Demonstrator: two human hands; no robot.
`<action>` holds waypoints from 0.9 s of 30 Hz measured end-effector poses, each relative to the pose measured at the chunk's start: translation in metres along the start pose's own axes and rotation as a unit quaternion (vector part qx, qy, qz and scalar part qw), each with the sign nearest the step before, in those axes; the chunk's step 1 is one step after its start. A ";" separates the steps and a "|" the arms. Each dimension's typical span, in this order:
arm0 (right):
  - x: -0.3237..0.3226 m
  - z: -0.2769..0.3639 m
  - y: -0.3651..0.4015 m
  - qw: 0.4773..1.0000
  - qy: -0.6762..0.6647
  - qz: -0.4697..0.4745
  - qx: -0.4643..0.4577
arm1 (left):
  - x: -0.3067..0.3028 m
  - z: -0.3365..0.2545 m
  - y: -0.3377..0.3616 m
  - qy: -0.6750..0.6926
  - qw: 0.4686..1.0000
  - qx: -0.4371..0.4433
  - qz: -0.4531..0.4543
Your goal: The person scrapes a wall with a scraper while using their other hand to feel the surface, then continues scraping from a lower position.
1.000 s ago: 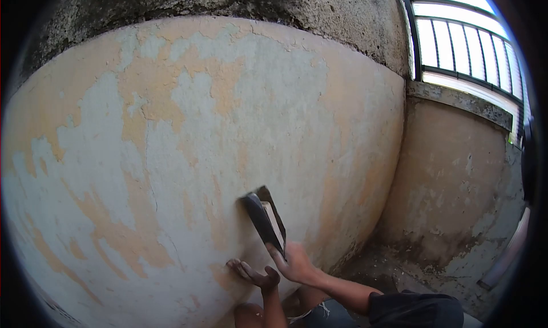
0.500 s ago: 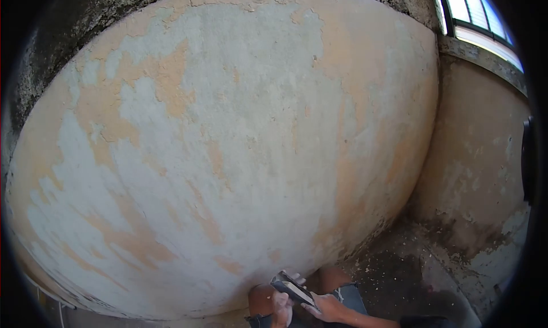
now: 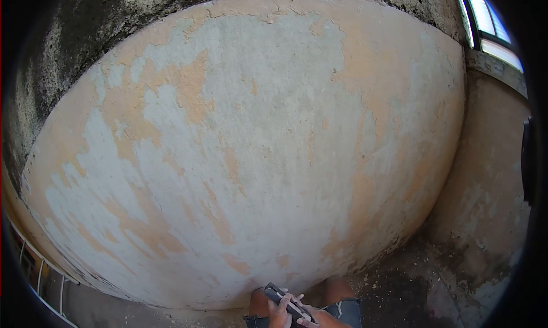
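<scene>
Low in the head view, in front of my knees, I hold what looks like a sanding block [image 3: 273, 294], dark and oblong with a pale strip along it. My left hand [image 3: 278, 315] is closed around its middle, fingers lying across the upper face. At the near end, my right hand [image 3: 322, 319] grips it too, partly cut off by the frame's bottom edge. White dust coats the fingers. Just beyond the block's far end rises the wall [image 3: 274, 157], patched with pale grey over peeling peach paint; whether they touch is hard to tell.
A second stained wall [image 3: 485, 145] meets this one at the right, below a barred window [image 3: 488, 20]. Dark floor [image 3: 399, 288] with pale flakes lies at lower right. A white metal railing [image 3: 48, 282] stands at lower left. Rough blackened masonry [image 3: 85, 31] borders the upper left.
My view has shifted, so the wall sits farther right and lower. My left fingers have come over the block's upper face, and my right hand has drawn lower in the frame.
</scene>
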State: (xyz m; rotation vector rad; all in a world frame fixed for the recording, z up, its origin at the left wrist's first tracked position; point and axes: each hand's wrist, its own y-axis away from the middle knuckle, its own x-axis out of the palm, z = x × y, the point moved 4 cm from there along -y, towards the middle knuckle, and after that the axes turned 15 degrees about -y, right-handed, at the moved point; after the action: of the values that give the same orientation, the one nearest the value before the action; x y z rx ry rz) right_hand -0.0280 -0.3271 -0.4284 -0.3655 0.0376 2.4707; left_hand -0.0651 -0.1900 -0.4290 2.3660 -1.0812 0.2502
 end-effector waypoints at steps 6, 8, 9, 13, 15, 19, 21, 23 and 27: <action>0.006 -0.015 0.003 0.988 -0.151 0.020 -0.005 | -0.002 -0.004 -0.021 -0.084 0.946 0.143 0.280; 0.008 -0.017 0.000 0.980 -0.194 0.035 0.005 | 0.002 -0.020 -0.013 -0.053 0.924 0.132 0.355; 0.008 -0.016 -0.001 0.974 -0.215 0.075 0.012 | 0.005 -0.029 -0.007 0.005 0.901 0.134 0.412; 0.005 -0.003 -0.007 0.977 -0.181 0.110 -0.019 | -0.013 -0.034 -0.014 -0.076 0.894 0.197 0.394; 0.003 0.005 -0.004 0.972 -0.207 0.113 -0.013 | -0.012 -0.033 -0.013 -0.088 0.904 0.208 0.362; -0.012 0.030 0.000 0.976 -0.206 0.070 -0.029 | -0.008 -0.030 -0.008 -0.042 0.928 0.197 0.315; -0.015 0.027 0.001 0.976 -0.205 0.059 -0.037 | -0.009 -0.024 -0.011 -0.084 0.918 0.219 0.321; -0.009 0.014 0.000 0.970 -0.203 0.133 -0.001 | -0.005 -0.022 -0.007 -0.101 0.918 0.203 0.327; -0.006 0.015 0.007 0.972 -0.211 0.101 0.013 | 0.008 -0.022 -0.003 -0.117 0.917 0.189 0.332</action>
State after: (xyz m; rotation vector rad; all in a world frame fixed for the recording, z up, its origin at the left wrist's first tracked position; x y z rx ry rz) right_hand -0.0310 -0.3342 -0.4131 0.1895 -0.0734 2.6956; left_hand -0.0567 -0.1818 -0.4088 2.2935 -2.1084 0.4558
